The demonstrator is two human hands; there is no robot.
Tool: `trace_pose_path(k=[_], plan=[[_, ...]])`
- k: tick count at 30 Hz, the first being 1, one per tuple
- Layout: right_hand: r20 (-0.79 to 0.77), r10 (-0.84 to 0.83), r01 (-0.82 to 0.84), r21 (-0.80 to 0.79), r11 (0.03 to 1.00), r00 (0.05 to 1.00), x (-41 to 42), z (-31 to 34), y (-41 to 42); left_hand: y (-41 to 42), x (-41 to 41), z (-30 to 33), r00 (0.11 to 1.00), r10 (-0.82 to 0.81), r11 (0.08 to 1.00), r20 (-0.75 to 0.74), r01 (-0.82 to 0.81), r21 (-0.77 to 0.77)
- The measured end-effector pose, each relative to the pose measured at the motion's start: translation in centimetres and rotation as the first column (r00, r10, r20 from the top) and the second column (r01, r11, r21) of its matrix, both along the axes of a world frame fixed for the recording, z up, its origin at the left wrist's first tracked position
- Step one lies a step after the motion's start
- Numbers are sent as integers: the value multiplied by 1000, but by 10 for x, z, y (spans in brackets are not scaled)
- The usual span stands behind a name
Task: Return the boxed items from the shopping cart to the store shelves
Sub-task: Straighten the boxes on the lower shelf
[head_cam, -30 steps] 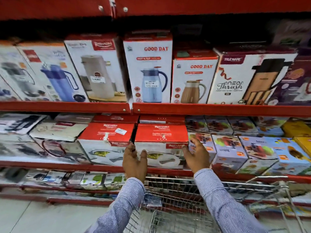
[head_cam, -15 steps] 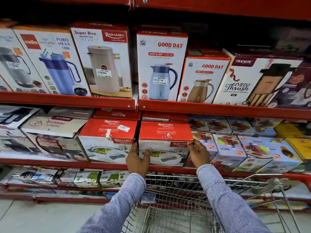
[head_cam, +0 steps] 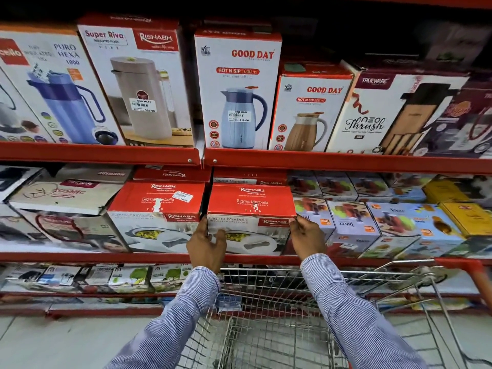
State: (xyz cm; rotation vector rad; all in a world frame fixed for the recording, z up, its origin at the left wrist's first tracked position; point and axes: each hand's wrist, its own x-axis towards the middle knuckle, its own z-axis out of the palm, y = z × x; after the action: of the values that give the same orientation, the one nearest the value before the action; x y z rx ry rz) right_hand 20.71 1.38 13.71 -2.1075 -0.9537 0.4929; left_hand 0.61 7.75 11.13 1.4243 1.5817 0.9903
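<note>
A red-and-white Rishabh casserole box (head_cam: 251, 206) sits on the middle red shelf (head_cam: 106, 257), beside a matching box (head_cam: 157, 206) on its left. My left hand (head_cam: 206, 246) grips the box's lower left front corner, thumb on its face. At the box's right front edge, my right hand (head_cam: 307, 237) pinches the upper corner. The wire shopping cart (head_cam: 266, 315) stands directly below my arms; its basket looks empty where visible.
Tall flask boxes (head_cam: 237, 86) line the upper shelf. Small juicer boxes (head_cam: 354, 225) crowd the right of the casserole box. Flat packets (head_cam: 114, 278) lie on the lowest shelf. The cart's red handle (head_cam: 474, 278) is at right. Tiled floor (head_cam: 53, 347) lies at lower left.
The view has moved closer and tilted up slightly. Both hands stay on the casserole box, which looks pushed a little further back onto the shelf.
</note>
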Motion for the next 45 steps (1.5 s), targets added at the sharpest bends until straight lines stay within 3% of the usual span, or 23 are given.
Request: trace_pose_path(k=[11, 15, 19, 21, 26, 28, 31, 35, 40, 45], plan=[[6, 3, -3, -7, 1000, 1000, 2, -3, 7, -4, 10, 5, 993, 44, 999, -107, -44, -1], [-90, 21, -19, 15, 1000, 996, 3, 0, 0, -17, 17, 9, 996, 83, 997, -10, -83, -1], [-189, -64, 86, 108, 990, 980, 22, -4, -22, -42, 39, 6, 960, 131, 988, 247, -147, 49], [-169, -124, 148, 144, 978, 978, 38, -4, -35, -61, 59, 6, 962, 67, 996, 266, -81, 45], [-46, -207, 211, 99, 973, 977, 85, -3, -54, -89, 122, 4, 967, -221, 975, 124, 218, 39], [-23, -138, 139, 62, 988, 990, 102, -4, -53, -90, 144, 2, 955, -282, 959, 94, 284, -5], [112, 119, -112, -67, 991, 987, 124, -2, -41, -86, 167, -2, 959, -278, 952, 53, 283, -115], [336, 446, -325, -359, 875, 830, 151, 5, -9, -80, 189, -9, 973, -229, 951, 26, 229, -208], [379, 566, -334, -525, 783, 732, 167, -1, 22, -78, 203, -19, 987, -160, 943, 12, 156, -295], [399, 586, -324, -554, 767, 705, 170, -14, 29, -82, 211, -23, 988, -148, 971, -36, 139, -196]])
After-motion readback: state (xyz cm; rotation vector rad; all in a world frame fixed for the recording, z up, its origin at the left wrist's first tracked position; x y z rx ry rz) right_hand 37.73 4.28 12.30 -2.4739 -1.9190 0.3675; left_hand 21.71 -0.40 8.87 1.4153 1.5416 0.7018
